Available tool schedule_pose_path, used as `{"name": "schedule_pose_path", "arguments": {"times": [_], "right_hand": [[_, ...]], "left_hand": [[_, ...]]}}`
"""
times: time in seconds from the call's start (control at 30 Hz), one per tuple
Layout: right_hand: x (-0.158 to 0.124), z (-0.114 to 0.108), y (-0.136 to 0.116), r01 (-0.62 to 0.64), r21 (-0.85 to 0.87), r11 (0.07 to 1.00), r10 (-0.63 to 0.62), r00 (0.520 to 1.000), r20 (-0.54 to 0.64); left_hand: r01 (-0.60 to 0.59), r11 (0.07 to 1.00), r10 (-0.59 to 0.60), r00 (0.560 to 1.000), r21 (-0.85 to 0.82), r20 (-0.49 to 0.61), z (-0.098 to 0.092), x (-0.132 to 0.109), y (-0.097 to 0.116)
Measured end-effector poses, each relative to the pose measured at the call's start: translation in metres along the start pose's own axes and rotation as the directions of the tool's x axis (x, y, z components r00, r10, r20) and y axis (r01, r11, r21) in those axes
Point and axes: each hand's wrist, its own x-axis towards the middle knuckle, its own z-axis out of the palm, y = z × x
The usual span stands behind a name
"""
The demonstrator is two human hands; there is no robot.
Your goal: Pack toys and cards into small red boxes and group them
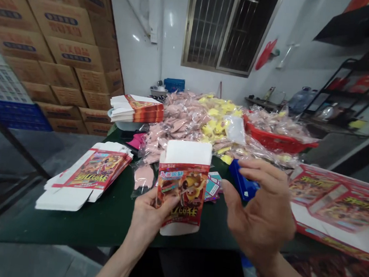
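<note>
A red printed carton [186, 173] with white end flaps showing at top and bottom is gripped by my left hand [150, 215], thumb across its front. To its right my right hand [260, 210] is raised, holding nothing, with thumb and curved fingers apart. Just behind that hand lies a blue plastic object [243, 184], partly covered by the fingers. Several printed cards [213, 186] rest on the table behind the carton. On its left is a bagged pink piece [143, 179].
Flattened cartons [94, 169] lie at left, with another stack [138, 109] behind. Bagged pink pieces [179, 121] and yellow pieces [217, 115] are heaped at the back of the green table [109, 222]. A red basket [268, 139] and a large printed box [336, 208] stand at right.
</note>
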Motion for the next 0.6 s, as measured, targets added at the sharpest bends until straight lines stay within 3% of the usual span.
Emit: {"name": "schedule_pose_path", "arguments": {"times": [0.03,0.1,0.2,0.27,0.4,0.6], "right_hand": [[-0.007,0.001,0.007,-0.104,0.037,0.994,0.105,0.995,-0.004],[-0.02,0.01,0.022,-0.333,0.152,0.931,0.315,0.94,0.131],[-0.035,0.031,0.04,-0.546,0.315,0.776,0.449,0.829,0.333],[-0.04,0.039,0.044,-0.56,0.37,0.741,0.44,0.822,0.361],[-0.043,0.032,0.042,-0.479,0.391,0.786,0.298,0.847,0.44],[-0.039,0.01,0.045,-0.355,0.257,0.899,0.184,0.838,0.514]], "left_hand": [[-0.022,0.999,0.023,1.0,0.044,-0.02,-0.003,0.002,-0.003],[-0.096,0.985,0.1,0.995,0.145,-0.019,-0.008,0.005,-0.008],[-0.191,0.95,0.201,0.979,0.246,-0.014,-0.014,0.009,-0.011],[-0.209,0.934,0.221,0.975,0.291,-0.008,-0.017,0.008,-0.011],[-0.306,0.836,0.328,0.944,0.455,0.033,-0.019,0.003,-0.011],[-0.399,0.858,0.408,0.912,0.323,0.043,-0.011,0.007,-0.011]]}}
